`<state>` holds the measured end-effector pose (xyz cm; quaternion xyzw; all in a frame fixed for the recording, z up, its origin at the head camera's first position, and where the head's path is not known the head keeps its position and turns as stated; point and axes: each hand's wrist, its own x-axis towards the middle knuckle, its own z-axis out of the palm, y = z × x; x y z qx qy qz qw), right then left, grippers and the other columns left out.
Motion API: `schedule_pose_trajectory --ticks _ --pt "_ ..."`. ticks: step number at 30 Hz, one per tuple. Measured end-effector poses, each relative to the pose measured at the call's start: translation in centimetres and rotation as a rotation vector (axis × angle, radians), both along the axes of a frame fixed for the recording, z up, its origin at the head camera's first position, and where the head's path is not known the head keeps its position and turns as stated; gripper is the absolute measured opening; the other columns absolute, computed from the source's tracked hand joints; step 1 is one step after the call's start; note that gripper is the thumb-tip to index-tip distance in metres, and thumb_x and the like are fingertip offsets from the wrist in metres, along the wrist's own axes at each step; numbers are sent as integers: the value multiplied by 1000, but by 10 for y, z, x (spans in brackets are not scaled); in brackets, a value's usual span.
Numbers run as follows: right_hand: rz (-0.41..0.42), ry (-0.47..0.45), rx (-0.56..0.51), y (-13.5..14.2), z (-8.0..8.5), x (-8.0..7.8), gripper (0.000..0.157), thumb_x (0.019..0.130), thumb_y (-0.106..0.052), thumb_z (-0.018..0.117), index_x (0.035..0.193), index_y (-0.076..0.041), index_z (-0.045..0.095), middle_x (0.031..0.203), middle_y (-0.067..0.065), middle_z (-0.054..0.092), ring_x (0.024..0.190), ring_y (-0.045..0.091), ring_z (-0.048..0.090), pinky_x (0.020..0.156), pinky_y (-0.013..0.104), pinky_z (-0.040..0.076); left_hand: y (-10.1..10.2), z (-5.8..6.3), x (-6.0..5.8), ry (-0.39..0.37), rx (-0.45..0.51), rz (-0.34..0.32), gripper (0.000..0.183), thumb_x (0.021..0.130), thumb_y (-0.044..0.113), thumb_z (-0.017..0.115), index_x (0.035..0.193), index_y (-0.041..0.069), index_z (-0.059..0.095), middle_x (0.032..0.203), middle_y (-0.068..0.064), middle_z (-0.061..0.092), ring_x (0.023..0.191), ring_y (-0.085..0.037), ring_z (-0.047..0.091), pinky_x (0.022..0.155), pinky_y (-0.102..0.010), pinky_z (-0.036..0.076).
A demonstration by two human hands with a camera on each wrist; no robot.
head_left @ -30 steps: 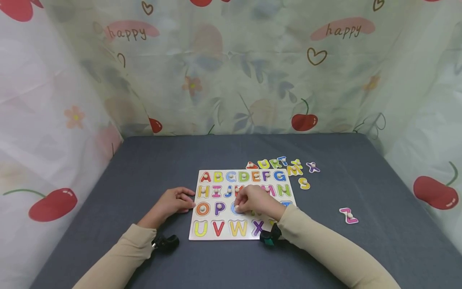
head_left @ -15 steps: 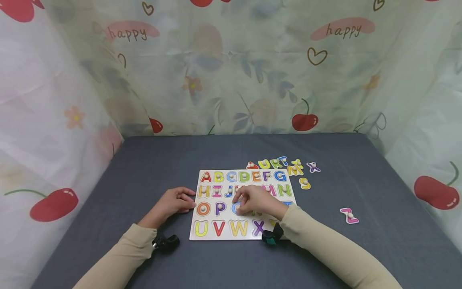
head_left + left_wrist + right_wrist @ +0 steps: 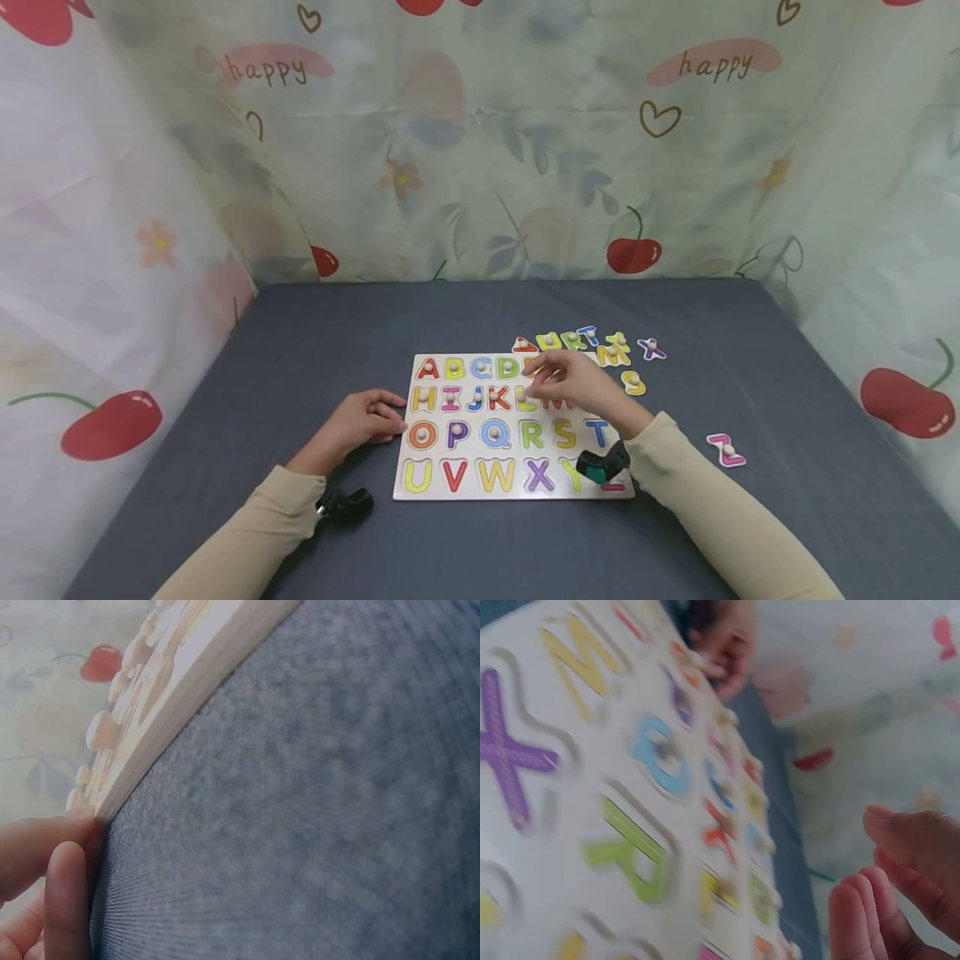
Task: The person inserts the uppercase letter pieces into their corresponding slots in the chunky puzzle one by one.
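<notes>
A white alphabet puzzle board (image 3: 467,454) lies on the dark table, with knobbed letters filling its upper rows. The blue Q piece (image 3: 495,433) sits in its slot in the third row; R, S, T and the bottom row show printed recesses without knobs. My left hand (image 3: 363,419) rests at the board's left side, and the left wrist view shows fingertips (image 3: 66,877) against its edge. Over the board's upper right my right hand (image 3: 576,383) hovers, fingers bent loosely. In the right wrist view, nothing sits between that hand's thumb and fingers (image 3: 859,907).
Several loose knobbed letters lie behind and right of the board, including a yellow U (image 3: 548,341), green R (image 3: 573,341), blue T (image 3: 587,335), yellow S (image 3: 633,382) and purple X (image 3: 651,348). A pink Z (image 3: 725,450) lies farther right. Printed curtains (image 3: 480,167) enclose the table.
My right hand has let go of the Q piece, leaving it in its slot, and has moved up and right across the board. My left hand has stayed in place.
</notes>
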<state>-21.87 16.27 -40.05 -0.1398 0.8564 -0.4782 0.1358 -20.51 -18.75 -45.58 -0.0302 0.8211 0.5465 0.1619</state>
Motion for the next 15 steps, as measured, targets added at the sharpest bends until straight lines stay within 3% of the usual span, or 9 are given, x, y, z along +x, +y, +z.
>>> schedule_pose_trajectory --ticks 8,15 --pt "-150 37 -55 48 19 -33 39 90 -24 69 124 -7 60 108 13 61 102 36 63 91 51 51 1 1 1 -2 -19 12 43 79 9 79 117 0 61 80 -3 68 69 -9 63 63 -24 54" --pt "-214 53 -8 71 10 -67 44 91 -28 68 128 -7 56 115 14 59 108 36 59 95 51 47 0 1 1 -3 -5 -1 43 79 8 79 117 -1 61 79 -2 68 68 -9 63 62 -24 54"
